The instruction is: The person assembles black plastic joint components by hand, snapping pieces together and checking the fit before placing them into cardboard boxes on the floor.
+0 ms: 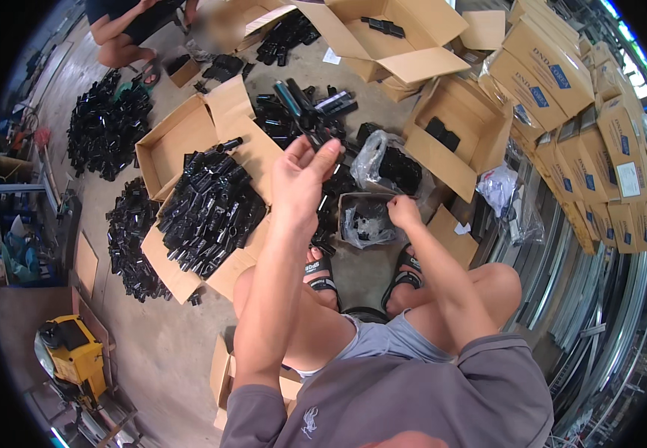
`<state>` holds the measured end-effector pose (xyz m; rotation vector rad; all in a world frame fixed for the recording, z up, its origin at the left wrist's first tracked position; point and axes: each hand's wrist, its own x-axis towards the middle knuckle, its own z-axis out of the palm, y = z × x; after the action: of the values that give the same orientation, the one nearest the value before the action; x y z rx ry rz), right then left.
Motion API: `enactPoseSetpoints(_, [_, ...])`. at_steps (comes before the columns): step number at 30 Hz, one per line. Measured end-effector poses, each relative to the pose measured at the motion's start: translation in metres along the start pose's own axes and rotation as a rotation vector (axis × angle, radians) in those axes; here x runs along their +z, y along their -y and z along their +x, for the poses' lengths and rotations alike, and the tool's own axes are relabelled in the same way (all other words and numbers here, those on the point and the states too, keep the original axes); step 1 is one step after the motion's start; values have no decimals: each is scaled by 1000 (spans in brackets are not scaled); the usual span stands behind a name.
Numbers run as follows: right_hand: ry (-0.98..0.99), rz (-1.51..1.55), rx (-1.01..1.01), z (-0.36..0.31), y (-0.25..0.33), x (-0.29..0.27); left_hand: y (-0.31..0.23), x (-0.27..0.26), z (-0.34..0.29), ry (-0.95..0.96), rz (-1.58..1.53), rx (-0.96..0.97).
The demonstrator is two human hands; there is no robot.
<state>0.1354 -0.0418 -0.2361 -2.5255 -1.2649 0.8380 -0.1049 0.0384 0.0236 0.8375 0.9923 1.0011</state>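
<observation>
Several long, glossy black plastic pieces [299, 104] fan out from my left hand [302, 175], its fingers closed round their lower ends. Their exact kind cannot be made out. My right hand [404, 212] is at the right edge of a small open carton [346, 200], fingers curled; what they hold, if anything, is hidden. A clear plastic bag with small dark parts [368, 226] lines this carton, which stands between my feet. Just beyond it, another clear bag [370, 158] lies open around black parts [399, 170]. More black pieces [275, 123] are heaped behind my left hand.
A big pile of black pieces [208, 213] lies on flattened cardboard at left, with further heaps [108, 123] behind. Open cartons [461, 123] stand ahead. Stacked closed cartons [547, 75] and metal profiles [562, 299] line the right. Another person [126, 33] crouches far left; a yellow machine [77, 355] stands near left.
</observation>
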Motion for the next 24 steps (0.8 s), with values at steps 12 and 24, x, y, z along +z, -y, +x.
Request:
enactPoseSetpoints(12, [-379, 328, -242, -22, 49, 40, -11, -22, -11, 21, 122, 102])
enactPoseSetpoints(24, [-157, -318, -36, 133, -28, 20, -18, -8, 0, -103, 915, 225])
